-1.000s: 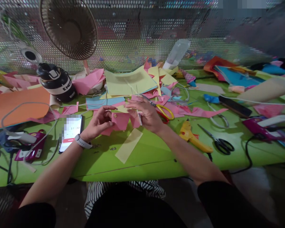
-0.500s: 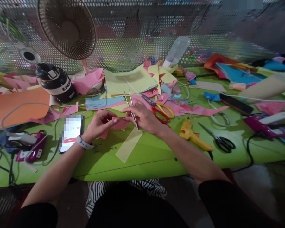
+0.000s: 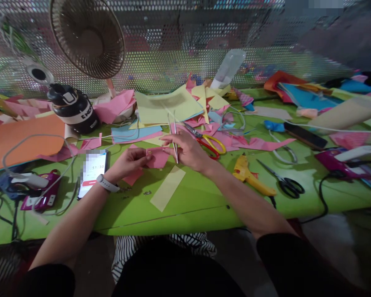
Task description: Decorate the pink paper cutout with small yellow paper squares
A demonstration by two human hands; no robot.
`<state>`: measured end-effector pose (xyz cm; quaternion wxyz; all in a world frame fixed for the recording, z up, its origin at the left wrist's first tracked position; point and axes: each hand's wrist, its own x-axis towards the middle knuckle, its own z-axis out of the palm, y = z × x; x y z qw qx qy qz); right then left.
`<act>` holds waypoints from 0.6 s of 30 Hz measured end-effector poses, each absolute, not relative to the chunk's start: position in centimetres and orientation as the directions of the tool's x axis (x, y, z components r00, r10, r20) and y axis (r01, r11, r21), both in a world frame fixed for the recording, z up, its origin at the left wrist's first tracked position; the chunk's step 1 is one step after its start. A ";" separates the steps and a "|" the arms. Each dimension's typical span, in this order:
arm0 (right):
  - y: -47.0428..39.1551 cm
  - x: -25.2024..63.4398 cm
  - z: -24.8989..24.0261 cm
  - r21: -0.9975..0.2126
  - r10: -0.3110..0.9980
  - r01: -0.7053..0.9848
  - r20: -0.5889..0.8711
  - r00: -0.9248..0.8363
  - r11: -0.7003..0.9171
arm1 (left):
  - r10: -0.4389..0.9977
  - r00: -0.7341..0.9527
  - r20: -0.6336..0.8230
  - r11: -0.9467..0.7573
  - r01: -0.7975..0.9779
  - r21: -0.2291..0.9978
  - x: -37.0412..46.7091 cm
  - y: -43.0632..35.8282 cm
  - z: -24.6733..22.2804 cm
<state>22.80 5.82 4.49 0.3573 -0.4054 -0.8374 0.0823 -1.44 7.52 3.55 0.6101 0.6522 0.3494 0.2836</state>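
Note:
Between my hands is a small piece of pink paper (image 3: 157,158), its face turned toward me. My left hand (image 3: 132,161) pinches the paper's left edge between thumb and fingers. My right hand (image 3: 187,150) is closed around a pair of metal tweezers (image 3: 174,142), whose two arms point up and away. Its fingertips are at the paper's right edge; whether they grip it I cannot tell. Another pink piece (image 3: 133,176) lies under my left hand. Just below the held paper, a pale yellow strip (image 3: 167,189) rests on the green table, beside tiny metallic bits (image 3: 147,193).
Red-and-yellow-handled scissors (image 3: 214,145), a yellow glue gun (image 3: 250,176) and black-handled scissors (image 3: 289,185) lie to the right. A phone (image 3: 94,169) sits by my left wrist. Behind are coloured paper sheets (image 3: 167,105), a black bottle (image 3: 74,109), a fan (image 3: 88,39) and cables.
The pink paper has tipped up from nearly edge-on, so more of its face shows. The tweezers in my right hand have turned more upright and shifted slightly.

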 end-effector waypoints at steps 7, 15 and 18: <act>7.0 25.2 4.6 -0.135 0.794 0.808 0.332 -0.509 0.574 | 0.896 0.409 -0.173 0.210 -0.047 0.977 -1.9 8.4 3.2; 6.2 27.5 5.9 -0.160 0.888 0.878 0.179 -0.424 0.451 | 0.921 0.358 -0.154 0.175 -0.026 0.984 -1.6 8.7 3.1; 3.5 29.9 7.7 -0.127 0.951 0.952 0.175 -0.256 0.280 | 0.948 0.287 -0.139 0.157 -0.040 0.987 -1.6 8.8 3.0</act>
